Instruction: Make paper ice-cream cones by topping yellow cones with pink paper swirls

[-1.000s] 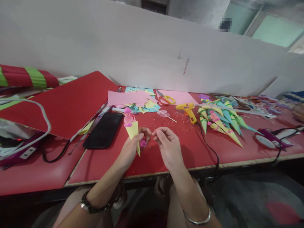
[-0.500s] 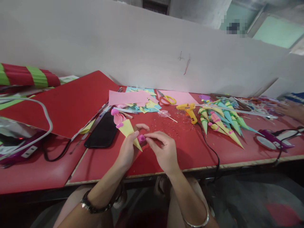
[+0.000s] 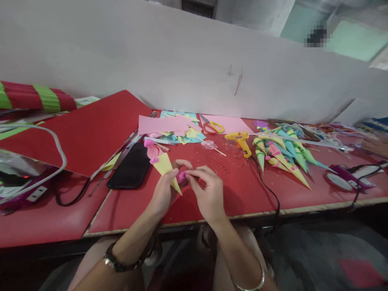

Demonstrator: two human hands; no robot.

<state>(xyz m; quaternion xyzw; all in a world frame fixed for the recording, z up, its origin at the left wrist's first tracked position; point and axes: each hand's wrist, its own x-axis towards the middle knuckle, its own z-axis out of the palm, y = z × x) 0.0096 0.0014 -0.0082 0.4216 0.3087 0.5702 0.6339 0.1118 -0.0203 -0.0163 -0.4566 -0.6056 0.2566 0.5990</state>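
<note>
Yellow cone [image 3: 162, 163] — held in left fingers [image 3: 181, 162], tip protruding below.

Pale yellow cone [image 3: 164, 165], magenta piece [image 3: 182, 176], red tabletop [image 3: 248, 186], black phone [image 3: 130, 169], green-striped red roll [image 3: 26, 96]

The cone [image 3: 163, 165] looks like matt paper; near its three o'clock, the glue gun [image 3: 241, 142] is smooth plastic.

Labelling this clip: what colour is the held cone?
The cone is pale yellow, seen in the head view.
</note>
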